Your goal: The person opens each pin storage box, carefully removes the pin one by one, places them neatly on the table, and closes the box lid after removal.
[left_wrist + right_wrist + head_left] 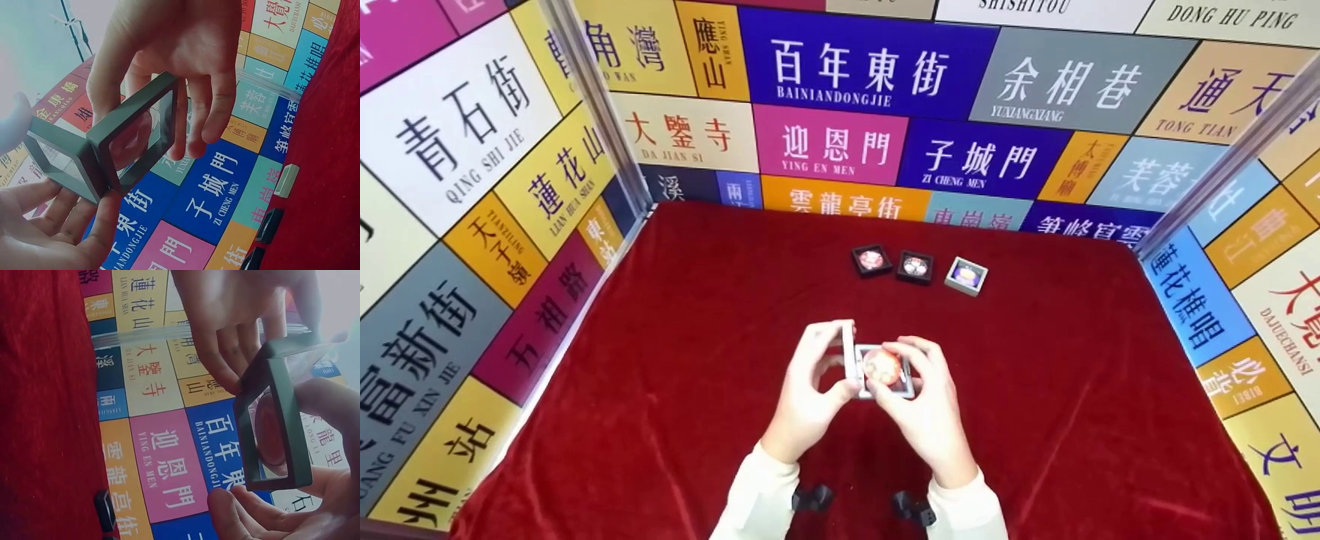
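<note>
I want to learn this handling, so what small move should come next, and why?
Perhaps the left hand should fold its half of the case onto the other half in the right hand: they stand open at an angle, and the round piece shows within the latter's frame.

Anyone reaching in could have crossed the red cloth (pixel 697 300) well to either side of the open frame (pixel 849 356), though the left hand (pixel 808 382) and right hand (pixel 928 401) hemmed in its flanks. Beyond it, three small boxes (pixel 915 268) stood in the way, slim gaps between them, and farther beyond rose the printed wall (pixel 840 142).
</note>
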`<act>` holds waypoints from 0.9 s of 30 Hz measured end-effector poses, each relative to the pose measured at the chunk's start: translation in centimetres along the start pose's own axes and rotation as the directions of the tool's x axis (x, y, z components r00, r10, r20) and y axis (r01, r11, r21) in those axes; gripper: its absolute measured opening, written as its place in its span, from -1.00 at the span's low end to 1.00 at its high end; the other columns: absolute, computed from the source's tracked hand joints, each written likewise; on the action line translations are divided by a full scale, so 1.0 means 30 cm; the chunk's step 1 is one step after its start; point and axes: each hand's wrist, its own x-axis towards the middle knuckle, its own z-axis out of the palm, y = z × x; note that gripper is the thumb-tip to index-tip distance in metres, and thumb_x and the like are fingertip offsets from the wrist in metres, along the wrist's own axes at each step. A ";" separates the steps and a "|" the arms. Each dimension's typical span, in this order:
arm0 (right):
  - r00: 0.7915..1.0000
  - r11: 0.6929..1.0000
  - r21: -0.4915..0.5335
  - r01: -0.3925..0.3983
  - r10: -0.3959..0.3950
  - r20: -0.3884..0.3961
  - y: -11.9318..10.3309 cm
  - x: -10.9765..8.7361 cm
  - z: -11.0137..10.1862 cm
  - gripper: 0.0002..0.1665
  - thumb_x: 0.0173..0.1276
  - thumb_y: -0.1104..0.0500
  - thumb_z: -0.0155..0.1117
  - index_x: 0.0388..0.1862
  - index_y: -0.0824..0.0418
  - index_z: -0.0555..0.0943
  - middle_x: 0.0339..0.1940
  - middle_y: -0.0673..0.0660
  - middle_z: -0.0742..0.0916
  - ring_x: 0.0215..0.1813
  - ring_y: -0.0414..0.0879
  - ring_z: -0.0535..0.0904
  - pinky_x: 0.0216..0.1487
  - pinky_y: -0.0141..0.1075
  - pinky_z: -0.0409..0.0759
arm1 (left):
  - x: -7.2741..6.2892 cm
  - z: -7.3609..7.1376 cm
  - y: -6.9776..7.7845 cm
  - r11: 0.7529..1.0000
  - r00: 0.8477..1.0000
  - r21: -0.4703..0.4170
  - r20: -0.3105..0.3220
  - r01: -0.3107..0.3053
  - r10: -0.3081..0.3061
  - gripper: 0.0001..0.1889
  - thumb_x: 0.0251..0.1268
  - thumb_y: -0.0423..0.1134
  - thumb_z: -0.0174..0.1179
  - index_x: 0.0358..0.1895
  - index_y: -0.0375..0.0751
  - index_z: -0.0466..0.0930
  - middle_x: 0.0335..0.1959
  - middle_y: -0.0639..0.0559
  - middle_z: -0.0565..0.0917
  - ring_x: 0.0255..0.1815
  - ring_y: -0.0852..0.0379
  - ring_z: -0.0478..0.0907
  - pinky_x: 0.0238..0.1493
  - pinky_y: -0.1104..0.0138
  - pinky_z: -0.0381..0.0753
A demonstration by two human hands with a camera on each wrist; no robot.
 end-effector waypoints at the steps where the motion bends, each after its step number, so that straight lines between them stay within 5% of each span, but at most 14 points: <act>1: 1.000 1.000 0.001 0.001 -0.001 -0.006 0.000 0.001 0.002 -0.44 0.19 0.21 0.73 0.19 0.11 0.79 0.33 0.17 0.61 0.21 -0.01 0.60 0.00 -0.01 0.70 | -0.001 0.000 -0.001 1.000 1.000 0.001 0.002 0.002 -0.002 -0.31 0.44 -0.22 0.48 0.55 -0.30 0.46 0.37 -0.20 0.49 0.31 -0.26 0.51 0.15 0.02 0.69; 13: 0.989 0.996 0.056 0.063 -0.055 -0.136 0.009 -0.001 -0.002 -0.48 0.17 0.28 0.75 0.13 0.17 0.81 0.24 0.15 0.61 0.19 -0.04 0.56 0.07 -0.27 0.66 | -0.002 0.003 0.000 1.000 1.000 0.012 -0.001 -0.010 0.010 -0.29 0.39 -0.28 0.50 0.53 -0.43 0.43 0.36 -0.30 0.48 0.30 -0.29 0.49 0.15 0.00 0.69; 21: 0.898 0.974 0.097 0.207 -0.150 -0.414 -0.020 0.000 -0.097 -0.45 0.05 0.64 0.60 0.09 0.53 0.72 -0.10 0.38 0.56 -0.12 -0.04 0.59 -0.06 -0.39 0.63 | -0.023 -0.067 0.004 0.999 0.997 0.033 -0.073 -0.034 0.037 -0.28 0.43 -0.27 0.47 0.52 -0.54 0.38 0.39 -0.42 0.41 0.39 -0.30 0.41 0.27 0.02 0.62; 27: 0.873 0.959 -0.119 0.258 -0.284 -0.396 -0.001 0.008 -0.218 -0.43 0.01 0.57 0.64 0.08 0.46 0.75 -0.14 0.37 0.60 -0.14 0.01 0.51 -0.06 -0.38 0.51 | -0.035 -0.153 0.032 0.994 0.989 0.095 -0.132 -0.050 0.062 -0.27 0.41 -0.32 0.47 0.53 -0.52 0.37 0.42 -0.44 0.38 0.39 -0.32 0.37 0.27 0.06 0.62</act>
